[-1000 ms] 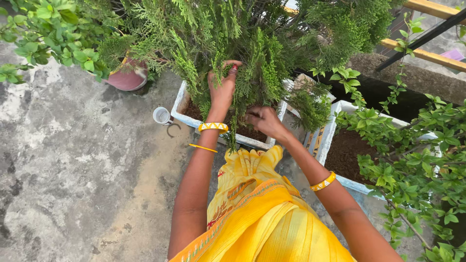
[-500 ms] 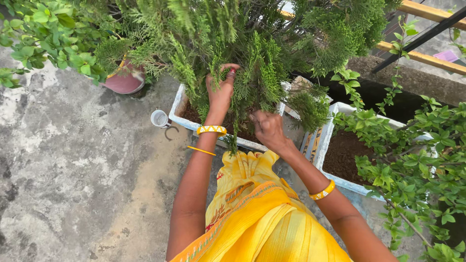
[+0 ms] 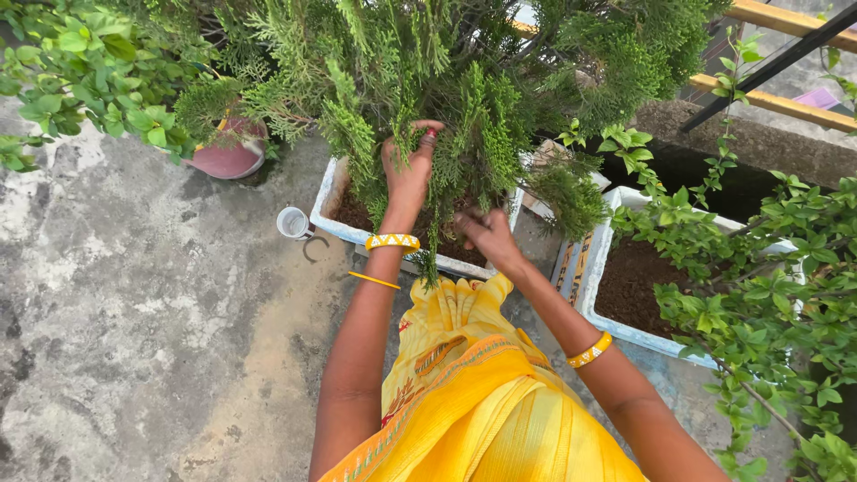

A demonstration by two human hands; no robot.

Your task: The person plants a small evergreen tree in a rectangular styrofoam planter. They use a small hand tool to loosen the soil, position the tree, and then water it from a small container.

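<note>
A bushy green conifer-like shrub grows from a white rectangular planter filled with dark soil. My left hand is raised into its foliage, fingers curled around a sprig. My right hand reaches low into the branches just above the soil, its fingers partly hidden by greenery. Both wrists carry yellow bangles, and a yellow garment covers my lap below.
A small white cup stands on the concrete floor left of the planter. A reddish pot sits at the back left under leafy branches. A second white planter with soil and a leafy shrub fills the right side.
The view has shifted slightly. My right hand has moved a little deeper into the lower branches; my left hand stays up in the foliage.
</note>
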